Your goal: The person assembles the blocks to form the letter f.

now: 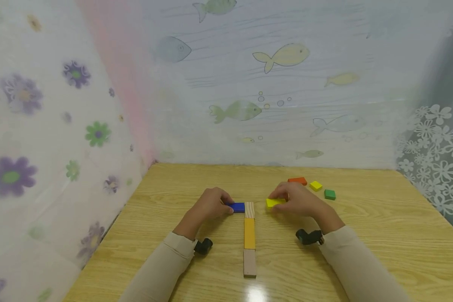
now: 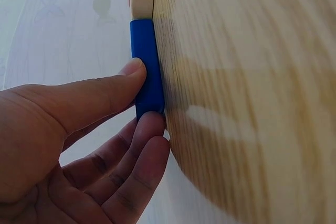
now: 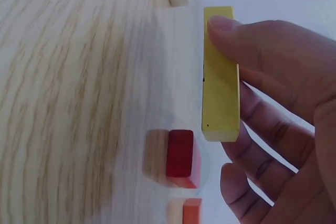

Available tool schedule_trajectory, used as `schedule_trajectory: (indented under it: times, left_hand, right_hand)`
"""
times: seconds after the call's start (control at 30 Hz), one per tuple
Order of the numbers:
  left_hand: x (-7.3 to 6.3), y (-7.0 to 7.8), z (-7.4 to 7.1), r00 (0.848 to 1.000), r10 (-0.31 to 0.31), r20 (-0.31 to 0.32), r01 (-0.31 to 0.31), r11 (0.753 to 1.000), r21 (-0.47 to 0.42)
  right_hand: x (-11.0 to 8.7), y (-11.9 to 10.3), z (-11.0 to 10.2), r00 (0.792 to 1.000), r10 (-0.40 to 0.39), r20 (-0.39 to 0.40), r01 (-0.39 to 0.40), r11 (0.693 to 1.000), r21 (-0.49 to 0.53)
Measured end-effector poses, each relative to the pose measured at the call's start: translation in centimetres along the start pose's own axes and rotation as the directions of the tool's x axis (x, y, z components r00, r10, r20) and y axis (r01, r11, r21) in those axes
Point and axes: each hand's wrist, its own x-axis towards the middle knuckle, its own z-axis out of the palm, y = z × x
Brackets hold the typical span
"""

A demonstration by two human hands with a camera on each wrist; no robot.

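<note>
A blue block (image 1: 238,207) lies on the table with its inner end right at the side of a pale striped wooden block (image 1: 250,209). My left hand (image 1: 210,204) pinches the blue block's outer part between thumb and fingers. From the pale block, an orange-yellow block (image 1: 249,233) and a light brown block (image 1: 249,263) run toward me in one straight line. To the right of this line, my right hand (image 1: 298,199) grips a long yellow block (image 3: 220,72), thumb on one face and fingers behind. In the right wrist view, it is held above the table.
Beyond my right hand lie a red-orange block (image 1: 297,180), a small yellow block (image 1: 316,186) and a green block (image 1: 330,194). A dark red block (image 3: 180,153) shows below the held one in the right wrist view. Patterned curtains (image 1: 226,84) border the wooden table (image 1: 166,268).
</note>
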Motion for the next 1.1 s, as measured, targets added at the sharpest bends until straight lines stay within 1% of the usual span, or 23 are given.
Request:
schedule_trajectory:
  times: [0.17, 0.27, 0.37, 0.5, 0.6, 0.77, 1.1]
  left_hand:
    - [0.0, 0.0, 0.0, 1.000, 0.003, -0.005, -0.003, 1.000, 0.000]
    - [-0.1, 0.0, 0.0, 1.000, 0.002, -0.007, -0.002, 1.000, -0.002]
    - [-0.1, 0.0, 0.0, 1.000, 0.000, -0.004, 0.000, 1.000, -0.007]
    - [-0.1, -0.1, 0.0, 1.000, 0.001, 0.001, -0.001, 1.000, -0.014]
    - [-0.1, -0.1, 0.0, 1.000, 0.002, 0.002, -0.002, 1.000, -0.017]
    - [-0.1, -0.1, 0.0, 1.000, -0.002, 0.004, 0.002, 1.000, -0.017]
    - [0.0, 0.0, 0.0, 1.000, -0.008, 0.006, 0.008, 1.000, -0.012]
  right_hand:
    - [0.5, 0.2, 0.5, 1.000, 0.002, -0.011, -0.002, 1.000, 0.018]
    - [0.8, 0.2, 0.9, 1.000, -0.012, -0.019, 0.012, 1.000, 0.008]
    - [1.1, 0.3, 1.2, 1.000, -0.008, -0.025, 0.008, 1.000, -0.018]
    - [1.4, 0.1, 1.8, 0.999, 0.041, -0.025, -0.041, 0.999, -0.012]
    - [1.5, -0.1, 2.1, 0.998, 0.063, -0.024, -0.063, 0.998, -0.014]
    - [1.7, -0.3, 2.7, 0.999, 0.028, -0.027, -0.029, 0.998, -0.049]
    - [1.8, -0.6, 3.0, 1.000, 0.004, -0.024, -0.006, 0.998, -0.062]
